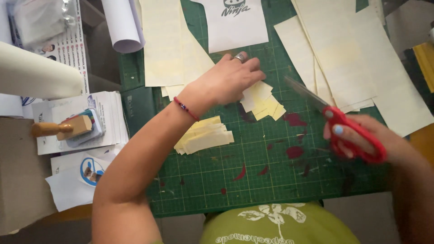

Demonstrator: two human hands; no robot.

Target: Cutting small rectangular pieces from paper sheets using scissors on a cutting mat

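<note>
A green cutting mat (pixel 271 167) is spread over the table, and the work is done on it. The left hand (pixel 228 81) is laid flat, fingers extended, on a small heap of pale yellow paper slips (pixel 264 101) near the middle of the mat; the slips are pressed under the fingertips rather than gripped. A second stack of yellow slips (pixel 205 135) is seen just beside the left forearm, nearer the mat's front edge and apart from the first heap.

A pair of red-handled scissors (pixel 339 119) is held in the right hand (pixel 361 138), whose fingers are closed through the handle loops (the blades are blurred, so their opening cannot be told). The blades are pointed towards the heap under the left hand but are kept apart from it.

Larger cream sheets (pixel 352 54) are piled along the far edge of the mat. A wooden-handled stamp (pixel 63 129) is rested on a bundle of printed cards (pixel 108 122) at the left edge of the table.
</note>
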